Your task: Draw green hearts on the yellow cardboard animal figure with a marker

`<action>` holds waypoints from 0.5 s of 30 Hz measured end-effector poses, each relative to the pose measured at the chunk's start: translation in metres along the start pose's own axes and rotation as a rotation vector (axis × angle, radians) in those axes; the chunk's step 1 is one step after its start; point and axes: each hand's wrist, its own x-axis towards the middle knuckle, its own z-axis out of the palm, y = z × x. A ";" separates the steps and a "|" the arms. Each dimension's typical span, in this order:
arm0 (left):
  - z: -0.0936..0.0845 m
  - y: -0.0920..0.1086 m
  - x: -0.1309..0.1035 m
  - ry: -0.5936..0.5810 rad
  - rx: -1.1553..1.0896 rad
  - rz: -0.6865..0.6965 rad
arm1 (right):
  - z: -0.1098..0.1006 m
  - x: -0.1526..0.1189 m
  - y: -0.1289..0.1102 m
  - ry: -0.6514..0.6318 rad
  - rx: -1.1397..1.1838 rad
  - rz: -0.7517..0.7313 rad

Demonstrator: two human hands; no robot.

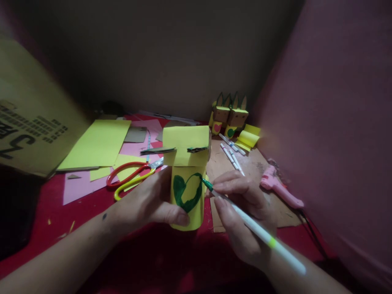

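Note:
A yellow paper figure (pixel 185 145) stands upright in front of me, with a box-like head on a rounded body. My left hand (pixel 159 204) is closed round the body from the left, thumb across the lower front. On that front is a green heart, its left side and lower edge filled and yellow showing in the middle. My right hand (pixel 245 208) grips a white marker (pixel 257 228) with a green tip. The tip touches the heart's upper right edge. Two dark-edged cardboard flaps stick out from the head towards me.
Red-and-yellow scissors (pixel 131 173) lie left, near yellow sheets (pixel 98 141) and pink paper (pixel 81 188). At the back right stand two similar figures (pixel 229 116). Several markers (pixel 231 155) and a pink glue gun (pixel 280 188) lie on a cardboard sheet (pixel 257 167). A printed carton (pixel 33 118) rises at left.

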 end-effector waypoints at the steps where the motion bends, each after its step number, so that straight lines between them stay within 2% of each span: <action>1: 0.000 0.000 0.000 0.002 -0.005 0.005 | 0.000 0.000 0.000 -0.003 0.002 0.003; 10: -0.008 -0.008 -0.001 0.017 0.051 0.037 | -0.003 0.001 0.000 -0.014 -0.007 0.010; 15: -0.010 -0.008 -0.001 0.006 0.011 0.022 | -0.001 0.001 -0.001 -0.005 -0.014 0.009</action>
